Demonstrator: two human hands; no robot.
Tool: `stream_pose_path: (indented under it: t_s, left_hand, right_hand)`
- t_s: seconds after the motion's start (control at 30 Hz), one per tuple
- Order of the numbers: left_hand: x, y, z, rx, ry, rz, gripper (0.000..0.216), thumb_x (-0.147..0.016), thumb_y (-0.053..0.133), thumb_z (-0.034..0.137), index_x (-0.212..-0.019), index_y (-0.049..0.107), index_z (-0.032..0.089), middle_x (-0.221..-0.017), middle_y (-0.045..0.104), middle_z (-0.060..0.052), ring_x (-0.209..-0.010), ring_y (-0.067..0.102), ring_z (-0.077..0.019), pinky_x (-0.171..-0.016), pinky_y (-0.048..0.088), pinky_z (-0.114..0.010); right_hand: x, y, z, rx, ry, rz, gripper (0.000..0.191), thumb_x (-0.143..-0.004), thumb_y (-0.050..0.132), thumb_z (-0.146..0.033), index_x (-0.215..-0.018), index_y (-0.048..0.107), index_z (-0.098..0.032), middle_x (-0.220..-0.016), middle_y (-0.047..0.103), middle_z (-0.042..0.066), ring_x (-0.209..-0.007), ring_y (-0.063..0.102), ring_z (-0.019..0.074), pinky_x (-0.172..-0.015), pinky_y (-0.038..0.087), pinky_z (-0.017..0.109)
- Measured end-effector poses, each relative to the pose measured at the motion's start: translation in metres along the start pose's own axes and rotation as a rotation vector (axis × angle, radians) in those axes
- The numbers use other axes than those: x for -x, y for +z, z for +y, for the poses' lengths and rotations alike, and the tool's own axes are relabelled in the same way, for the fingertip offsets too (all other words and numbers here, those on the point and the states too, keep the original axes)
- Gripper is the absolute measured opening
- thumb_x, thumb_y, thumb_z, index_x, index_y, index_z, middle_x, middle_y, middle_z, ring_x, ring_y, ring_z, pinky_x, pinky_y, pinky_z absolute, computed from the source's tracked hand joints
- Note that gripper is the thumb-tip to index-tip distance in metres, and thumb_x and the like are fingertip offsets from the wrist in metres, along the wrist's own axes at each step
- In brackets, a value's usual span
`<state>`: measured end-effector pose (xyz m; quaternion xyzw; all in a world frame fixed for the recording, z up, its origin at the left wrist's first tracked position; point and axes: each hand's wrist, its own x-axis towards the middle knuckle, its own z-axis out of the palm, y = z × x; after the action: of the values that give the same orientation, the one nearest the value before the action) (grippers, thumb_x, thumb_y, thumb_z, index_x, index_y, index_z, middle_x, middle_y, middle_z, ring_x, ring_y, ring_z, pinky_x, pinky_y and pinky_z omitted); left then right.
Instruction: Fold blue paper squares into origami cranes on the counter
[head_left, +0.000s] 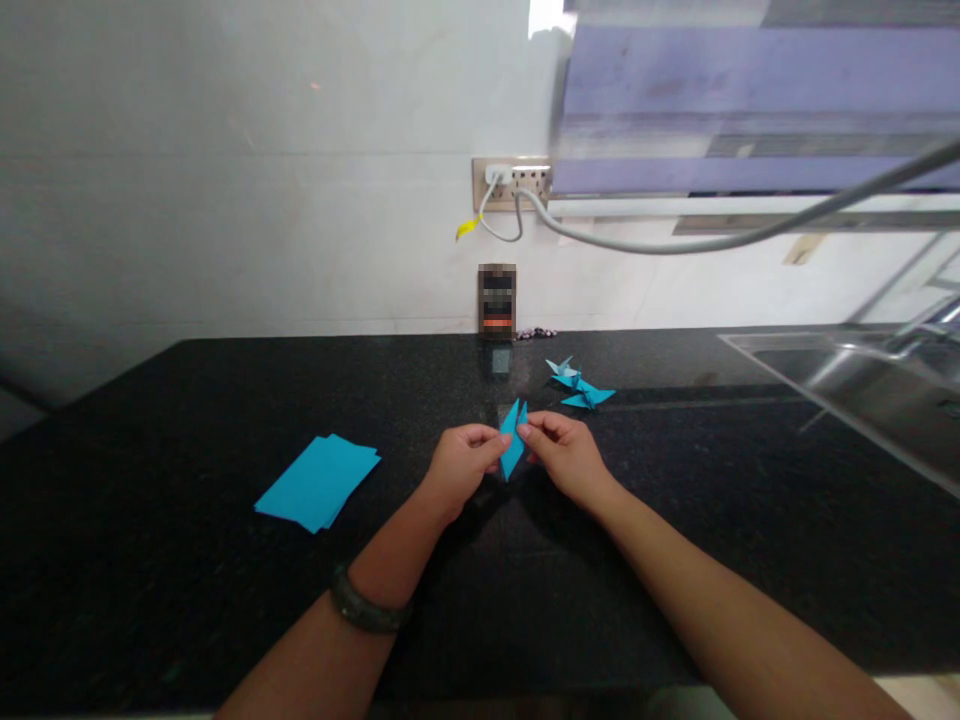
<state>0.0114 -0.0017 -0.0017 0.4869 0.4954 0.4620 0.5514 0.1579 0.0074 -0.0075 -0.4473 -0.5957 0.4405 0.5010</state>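
Observation:
A narrow, diamond-shaped piece of folded blue paper (511,452) is held upright over the dark counter, its top split into two points. My left hand (466,462) pinches its left edge between thumb and fingers. On the opposite side, my right hand (564,452) grips the right edge near the upper points, thumb in front. Beyond my right hand lie several folded paper cranes (589,396), blue and paler blue. To the left of my left hand rests a loose stack of blue paper sheets (316,484).
The black speckled counter (187,600) runs back to a white tiled wall. A phone-like device (497,300) leans there, beside a string of beads (537,333). A steel sink (885,380) is set in at the right. A grey cable (660,247) crosses from the wall socket (531,182).

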Motion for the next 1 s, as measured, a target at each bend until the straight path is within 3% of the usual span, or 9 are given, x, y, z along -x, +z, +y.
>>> stream_pose_path:
  t_s: [0.07,0.13,0.23,0.47,0.77,1.0]
  left_hand:
    - [0.0005,-0.0002,0.0008,0.039,-0.007,0.017,0.022,-0.06,0.069,0.033,-0.066,0.065,0.011,-0.054,0.06,0.0,-0.049,0.051,-0.008,-0.051,0.041,-0.021]
    - [0.0005,-0.0001,0.0011,0.091,-0.011,0.053,0.022,-0.061,0.069,0.032,-0.066,0.065,0.011,-0.054,0.06,0.0,-0.05,0.053,-0.0079,-0.051,0.042,-0.02]
    - [0.0003,0.0008,0.001,0.116,-0.005,0.099,0.021,-0.06,0.07,0.03,-0.068,0.066,0.011,-0.054,0.062,-0.001,-0.051,0.055,-0.0089,-0.052,0.043,-0.02]
    - [0.0011,0.003,0.0017,0.051,0.033,0.076,0.017,-0.061,0.069,0.025,-0.07,0.068,0.011,-0.059,0.066,-0.003,-0.055,0.059,-0.0103,-0.053,0.044,-0.02]
    - [0.0002,0.0057,-0.0019,-0.03,0.061,0.077,0.01,-0.062,0.066,0.019,-0.069,0.067,0.011,-0.057,0.066,-0.002,-0.052,0.058,-0.0105,-0.05,0.044,-0.02]
    - [0.0006,0.0058,-0.0062,-0.096,0.063,0.036,0.014,-0.071,0.058,0.021,-0.075,0.067,0.012,-0.063,0.067,-0.005,-0.06,0.063,-0.0142,-0.056,0.05,-0.024]
  right_hand:
    - [0.0004,0.0017,-0.0015,-0.101,0.059,0.08,0.025,-0.071,0.059,-0.038,-0.082,0.058,-0.016,-0.061,0.056,-0.002,-0.049,0.049,0.0094,-0.048,0.044,0.023]
    - [0.001,0.0032,-0.0023,-0.156,0.089,0.143,0.026,-0.07,0.06,-0.039,-0.08,0.056,-0.016,-0.059,0.056,-0.002,-0.048,0.049,0.0091,-0.047,0.044,0.023]
    - [0.0023,0.0043,-0.0028,-0.104,0.073,0.11,0.023,-0.066,0.064,-0.037,-0.069,0.056,-0.015,-0.056,0.053,-0.003,-0.047,0.048,0.008,-0.046,0.043,0.021]
    - [0.003,0.0031,-0.0019,-0.003,0.038,0.072,0.019,-0.068,0.062,-0.033,-0.068,0.057,-0.015,-0.052,0.05,-0.004,-0.045,0.045,0.0081,-0.043,0.038,0.021]
    - [0.007,0.0054,0.0009,0.374,-0.251,0.109,0.007,-0.072,0.056,-0.021,-0.069,0.058,-0.016,-0.061,0.055,0.0,-0.056,0.05,0.011,-0.052,0.04,0.022]
    - [0.0092,0.0053,-0.0027,0.6,-0.46,0.185,0.014,-0.074,0.055,-0.016,-0.061,0.058,-0.017,-0.058,0.054,0.0,-0.056,0.051,0.0114,-0.054,0.041,0.022]
